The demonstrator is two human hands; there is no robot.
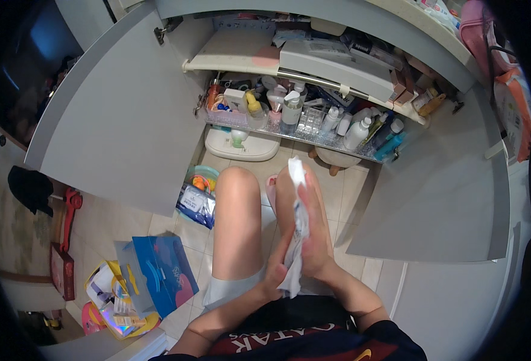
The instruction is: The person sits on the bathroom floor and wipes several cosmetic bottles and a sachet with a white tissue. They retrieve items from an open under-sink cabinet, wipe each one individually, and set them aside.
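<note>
Between my left hand [275, 270] and my right hand [316, 243] a thin white soft packet or folded cloth [296, 173] is held edge-on over my right thigh. Both palms press against its sides, and its ends stick out past my hands. Faint dark marks show on it; which of the two it is, I cannot tell. The fingers of my right hand are blurred. Beyond my knees, an open cabinet's lower shelf [288, 131] carries pump bottles, among them a clear one [291, 113] and a white one [357, 134].
Open grey doors [107, 122] flank me. The upper shelf [229, 47] holds a white box [333, 61]. A stool [337, 158] and white scale-like object [243, 146] sit below. Left on the floor are a toy-filled basin [209, 171], wipes pack [196, 204], blue box [166, 275] and yellow-trimmed bag [101, 275].
</note>
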